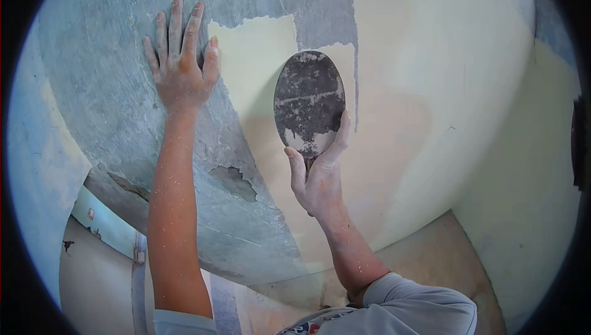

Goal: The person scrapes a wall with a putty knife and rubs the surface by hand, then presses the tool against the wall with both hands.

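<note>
My left hand (183, 70) lies flat on the grey, rough part of the wall (98, 46), its dusty fingers spread. In my right hand (322, 178) is the short handle of an oval, paddle-shaped tool (309, 104), its dark face blotched with pale residue. Thumb and index finger rest along the tool's lower edges, and the palm hides most of the handle. Behind the tool is a cream-coloured area of wall (261, 46) with a ragged upper edge. White specks cover both forearms.
A chipped patch (234, 181) shows in the grey wall below my hands. Smooth cream wall (425, 58) extends right to a corner with a greenish wall (523, 150). The brownish floor (437, 255) is at the lower right. A dark object (577, 144) sits at the right edge.
</note>
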The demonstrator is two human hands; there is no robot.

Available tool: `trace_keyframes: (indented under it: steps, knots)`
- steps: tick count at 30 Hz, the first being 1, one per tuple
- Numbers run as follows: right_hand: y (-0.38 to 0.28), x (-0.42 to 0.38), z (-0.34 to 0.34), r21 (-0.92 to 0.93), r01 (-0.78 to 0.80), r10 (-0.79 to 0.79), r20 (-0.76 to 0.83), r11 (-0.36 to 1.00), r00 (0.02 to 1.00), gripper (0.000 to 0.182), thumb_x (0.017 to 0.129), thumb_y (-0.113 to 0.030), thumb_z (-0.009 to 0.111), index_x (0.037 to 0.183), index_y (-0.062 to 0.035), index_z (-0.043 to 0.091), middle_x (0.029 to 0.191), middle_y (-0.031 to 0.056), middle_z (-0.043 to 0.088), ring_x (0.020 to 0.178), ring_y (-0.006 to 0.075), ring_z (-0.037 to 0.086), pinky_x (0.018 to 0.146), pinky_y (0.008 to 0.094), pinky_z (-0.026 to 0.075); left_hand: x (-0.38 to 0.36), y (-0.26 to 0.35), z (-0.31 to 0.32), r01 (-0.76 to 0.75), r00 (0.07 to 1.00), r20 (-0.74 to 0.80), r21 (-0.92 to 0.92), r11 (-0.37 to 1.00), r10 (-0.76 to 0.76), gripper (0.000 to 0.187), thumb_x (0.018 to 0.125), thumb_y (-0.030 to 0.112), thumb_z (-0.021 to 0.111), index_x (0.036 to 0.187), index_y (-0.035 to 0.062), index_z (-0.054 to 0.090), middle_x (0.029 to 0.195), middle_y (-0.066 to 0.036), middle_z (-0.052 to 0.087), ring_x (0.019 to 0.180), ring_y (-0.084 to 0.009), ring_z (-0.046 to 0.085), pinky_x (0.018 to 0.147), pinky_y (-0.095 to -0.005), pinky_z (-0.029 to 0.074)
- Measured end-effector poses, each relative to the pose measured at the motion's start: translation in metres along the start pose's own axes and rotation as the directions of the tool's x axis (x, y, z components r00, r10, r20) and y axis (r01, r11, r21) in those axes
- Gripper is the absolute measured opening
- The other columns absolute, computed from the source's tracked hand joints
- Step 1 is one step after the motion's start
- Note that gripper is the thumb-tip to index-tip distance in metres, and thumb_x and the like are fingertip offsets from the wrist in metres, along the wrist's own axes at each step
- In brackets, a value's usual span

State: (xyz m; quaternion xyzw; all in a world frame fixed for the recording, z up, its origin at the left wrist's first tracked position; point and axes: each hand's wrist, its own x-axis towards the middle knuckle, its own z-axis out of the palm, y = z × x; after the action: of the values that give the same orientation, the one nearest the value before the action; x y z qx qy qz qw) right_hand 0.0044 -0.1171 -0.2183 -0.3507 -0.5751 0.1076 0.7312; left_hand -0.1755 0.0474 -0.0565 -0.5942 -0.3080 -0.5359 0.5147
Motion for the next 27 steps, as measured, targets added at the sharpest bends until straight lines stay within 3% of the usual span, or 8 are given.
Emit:
trace_keyframes:
  steps: [6,8,12,15,18,23,25,27]
  knots:
    - [0.000,0.022,0.001,-0.342,0.260,-0.286,-0.027,0.903,0.958,0.094,0.098,0.003,0.057,0.157,0.0023,-0.016,0.145,0.0420,0.037,0.128,0.0421,0.056,0.106,0.0466,0.047,0.001,0.000,0.000,-0.001,1.000,-0.010,-0.021,1.000,0.001,0.063,0.099,0.046,0.053,0.159,0.0370,0.039,0.170,0.002,0.030,0.155,-0.0316,0.029,0.126,-0.0611,0.014]
    - [-0.002,0.048,0.003,-0.309,0.330,-0.359,-0.042,0.892,0.932,0.100,0.098,-0.003,0.061,0.154,0.0067,-0.021,0.126,0.0424,0.057,0.111,0.0459,0.068,0.093,0.0444,0.055,0.000,0.000,-0.001,-0.003,1.000,-0.005,-0.020,1.000,0.003,0.063,0.099,0.046,0.053,0.159,0.0371,0.039,0.170,0.002,0.030,0.155,-0.0316,0.029,0.125,-0.0611,0.015]
    - [-0.028,0.075,0.005,-0.065,0.274,-0.277,-0.049,0.960,0.960,0.097,0.099,-0.003,0.060,0.156,0.0034,-0.018,0.123,0.0412,0.060,0.110,0.0468,0.068,0.092,0.0456,0.055,0.000,0.000,0.000,-0.011,1.000,-0.014,-0.008,1.000,0.011,0.062,0.099,0.046,0.053,0.159,0.0375,0.039,0.170,0.002,0.030,0.155,-0.0318,0.030,0.125,-0.0614,0.016]
    - [-0.033,0.068,-0.006,-0.270,0.196,-0.213,-0.033,0.943,0.977,0.097,0.099,-0.004,0.059,0.156,0.0033,-0.019,0.124,0.0398,0.061,0.109,0.0467,0.069,0.090,0.0463,0.056,0.001,0.000,-0.001,-0.014,1.000,-0.021,-0.013,1.000,0.014,0.062,0.100,0.046,0.052,0.159,0.0375,0.038,0.170,0.003,0.030,0.155,-0.0319,0.030,0.125,-0.0617,0.016]
    - [-0.017,0.051,-0.008,-0.279,0.325,-0.345,-0.022,0.903,0.938,0.097,0.100,-0.005,0.059,0.156,0.0031,-0.019,0.123,0.0395,0.061,0.107,0.0458,0.070,0.088,0.0463,0.057,0.001,0.001,-0.001,-0.005,1.000,-0.012,-0.014,1.000,0.005,0.062,0.100,0.046,0.052,0.160,0.0375,0.038,0.170,0.003,0.030,0.155,-0.0313,0.029,0.125,-0.0616,0.015]
    - [-0.009,0.018,-0.010,-0.295,0.214,-0.227,-0.010,0.931,0.974,0.098,0.100,-0.005,0.059,0.157,0.0007,-0.021,0.121,0.0376,0.063,0.104,0.0417,0.072,0.085,0.0440,0.058,0.000,0.001,-0.001,0.005,1.000,-0.010,-0.014,1.000,-0.006,0.062,0.100,0.046,0.052,0.160,0.0376,0.038,0.170,0.003,0.029,0.155,-0.0307,0.029,0.126,-0.0613,0.015]
    - [-0.010,0.009,-0.010,-0.225,0.077,-0.079,-0.002,0.971,0.997,0.095,0.100,-0.003,0.059,0.157,0.0035,-0.018,0.153,0.0428,0.025,0.128,0.0438,0.057,0.106,0.0461,0.049,0.000,0.001,-0.001,0.005,1.000,-0.009,-0.012,1.000,-0.005,0.062,0.100,0.046,0.051,0.160,0.0376,0.038,0.170,0.003,0.029,0.155,-0.0306,0.028,0.126,-0.0612,0.015]
    - [-0.008,0.004,-0.010,-0.155,0.047,-0.048,0.001,0.987,0.999,0.096,0.100,-0.003,0.058,0.157,0.0028,-0.018,0.152,0.0426,0.027,0.128,0.0434,0.057,0.106,0.0463,0.048,-0.001,0.000,0.000,-0.002,1.000,-0.007,-0.004,1.000,0.002,0.062,0.100,0.046,0.052,0.160,0.0374,0.038,0.170,0.003,0.029,0.155,-0.0308,0.028,0.126,-0.0612,0.015]
